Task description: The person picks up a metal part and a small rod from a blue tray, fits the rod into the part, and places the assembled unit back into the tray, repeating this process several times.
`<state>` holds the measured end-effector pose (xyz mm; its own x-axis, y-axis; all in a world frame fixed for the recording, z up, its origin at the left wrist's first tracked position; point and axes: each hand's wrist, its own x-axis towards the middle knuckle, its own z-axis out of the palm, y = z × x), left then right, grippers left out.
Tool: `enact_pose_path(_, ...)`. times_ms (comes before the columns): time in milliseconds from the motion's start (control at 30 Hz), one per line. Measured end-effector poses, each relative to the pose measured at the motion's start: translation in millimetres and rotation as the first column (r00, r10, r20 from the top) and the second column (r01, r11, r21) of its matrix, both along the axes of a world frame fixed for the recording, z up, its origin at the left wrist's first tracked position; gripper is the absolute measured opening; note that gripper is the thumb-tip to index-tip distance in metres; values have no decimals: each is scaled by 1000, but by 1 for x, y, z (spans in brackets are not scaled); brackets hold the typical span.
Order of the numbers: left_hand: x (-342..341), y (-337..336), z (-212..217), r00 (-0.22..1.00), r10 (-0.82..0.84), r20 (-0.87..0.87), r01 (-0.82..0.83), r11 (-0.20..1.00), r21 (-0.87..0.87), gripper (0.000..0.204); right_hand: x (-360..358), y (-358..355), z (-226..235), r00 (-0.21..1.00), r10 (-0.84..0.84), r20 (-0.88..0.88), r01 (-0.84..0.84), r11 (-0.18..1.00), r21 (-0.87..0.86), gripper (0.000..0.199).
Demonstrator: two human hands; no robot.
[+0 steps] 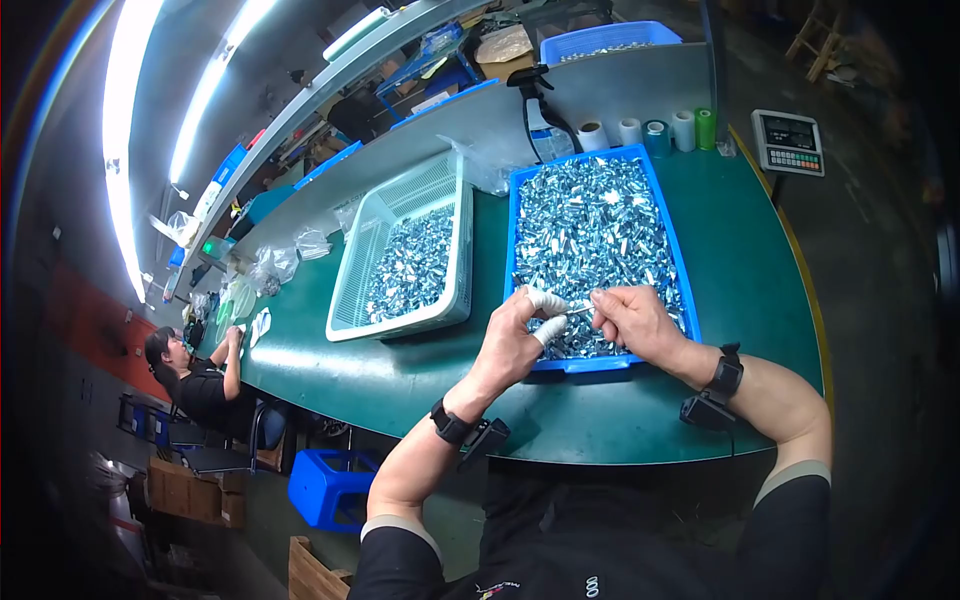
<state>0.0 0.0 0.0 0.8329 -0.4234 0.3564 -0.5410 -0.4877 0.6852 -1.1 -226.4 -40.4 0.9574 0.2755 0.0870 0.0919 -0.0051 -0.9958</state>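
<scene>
White tape or finger covers wrap the thumb and forefinger of my left hand (515,338), which is closed in a pinch. Facing it, my right hand (640,322) pinches too, thumb against a curled forefinger. Between the two sets of fingertips is a small shiny metal piece (580,311); its exact shape is too small to make out. Both hands are over the near end of a blue tray (693,320), filled with many small silvery metal parts (590,225). To the left, a pale green perforated basket (400,328) holds more such parts.
Behind the tray on the green table (745,260) stand a spray bottle (545,125) and several rolls (657,138). A digital scale (788,142) is at the right edge. Plastic bags (275,265) lie at left, where another person (205,385) sits. A blue stool (325,488) is below.
</scene>
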Motion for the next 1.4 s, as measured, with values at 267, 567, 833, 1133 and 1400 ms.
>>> enact_pose_path(267, -2, 1, -2, 999, 11, -32, -13, 999, -49, 16, 2, -2, 3, 999, 35, -34, -37, 998, -44, 53)
enact_pose_path(567, -10, 7, -2, 998, 33, -60, -38, 997, -72, 15, 3, 1, 2, 996, 62, -62, -67, 994, -86, 58)
enact_pose_path(833, -17, 11, 8, 995, 66, -79, -74, 993, -95, 13, -1, 0, 2, 984, 167, -63, -176, 966, -190, 63)
enact_pose_path(1133, -32, -3, -2, 944, 28, -330, -100, 974, -205, 17, -3, 4, -6, 970, 168, 178, -126, 966, -224, 47)
enact_pose_path(1400, -47, -6, -26, 948, 47, -314, -128, 961, -244, 20, -7, 7, -3, 943, 142, 302, -76, 973, -218, 38)
